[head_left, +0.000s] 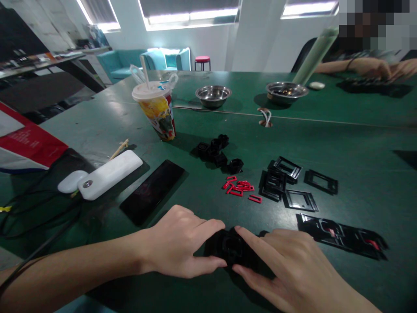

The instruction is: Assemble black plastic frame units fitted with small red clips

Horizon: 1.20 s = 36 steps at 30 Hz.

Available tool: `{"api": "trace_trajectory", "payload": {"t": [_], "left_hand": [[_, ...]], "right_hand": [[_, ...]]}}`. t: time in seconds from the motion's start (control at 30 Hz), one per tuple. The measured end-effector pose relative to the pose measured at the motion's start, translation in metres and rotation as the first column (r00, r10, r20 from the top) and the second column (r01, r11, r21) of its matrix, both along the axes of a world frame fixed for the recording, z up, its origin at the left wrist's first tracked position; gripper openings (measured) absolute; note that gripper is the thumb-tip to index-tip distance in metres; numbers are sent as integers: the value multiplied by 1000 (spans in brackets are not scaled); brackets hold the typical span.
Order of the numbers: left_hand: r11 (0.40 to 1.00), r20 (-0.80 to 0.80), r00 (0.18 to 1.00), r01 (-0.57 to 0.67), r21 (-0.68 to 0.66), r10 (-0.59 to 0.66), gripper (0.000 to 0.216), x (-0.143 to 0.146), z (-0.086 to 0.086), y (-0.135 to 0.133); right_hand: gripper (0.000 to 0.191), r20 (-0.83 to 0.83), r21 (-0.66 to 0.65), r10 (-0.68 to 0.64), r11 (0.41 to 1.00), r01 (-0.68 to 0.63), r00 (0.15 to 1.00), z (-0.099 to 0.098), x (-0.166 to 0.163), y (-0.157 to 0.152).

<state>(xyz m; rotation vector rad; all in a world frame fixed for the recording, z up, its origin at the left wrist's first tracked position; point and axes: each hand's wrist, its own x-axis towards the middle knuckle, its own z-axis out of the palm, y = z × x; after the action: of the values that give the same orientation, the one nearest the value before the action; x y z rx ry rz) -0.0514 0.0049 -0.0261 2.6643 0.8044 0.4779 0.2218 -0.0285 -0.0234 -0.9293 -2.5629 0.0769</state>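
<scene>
One black part (232,247) on the table (202,187), pinched narrowly at its edges between thumb and forefinger of left hand (182,243) and right hand (289,261), apparently part-assembled, its fit too dark to tell; at three o'clock from it, black panels (350,237) showing red inserts, seemingly done. Loose, judged left to fit: flat black frames (273,184) at one to two o'clock, red rectangular loops (241,188) at twelve, small black blocks (220,160) beyond. Farther: steel bowls (213,104), twelve and one o'clock.
</scene>
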Motion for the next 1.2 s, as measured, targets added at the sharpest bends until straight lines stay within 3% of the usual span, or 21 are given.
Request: {"api": "trace_trajectory", "payload": {"t": [0.2, 0.63, 1.2], "left_hand": [[999, 49, 999, 18, 28, -19, 48, 1, 1, 0], [991, 126, 988, 73, 111, -87, 25, 1, 0, 0], [992, 125, 988, 83, 92, -94, 24, 0, 0, -1]], "right_hand": [[35, -4, -27, -4, 1000, 3, 1000, 2, -1, 0], [35, -9, -15, -4, 1000, 3, 1000, 0, 0, -1], [38, 0, -48, -5, 999, 5, 1000, -2, -1, -2]]}}
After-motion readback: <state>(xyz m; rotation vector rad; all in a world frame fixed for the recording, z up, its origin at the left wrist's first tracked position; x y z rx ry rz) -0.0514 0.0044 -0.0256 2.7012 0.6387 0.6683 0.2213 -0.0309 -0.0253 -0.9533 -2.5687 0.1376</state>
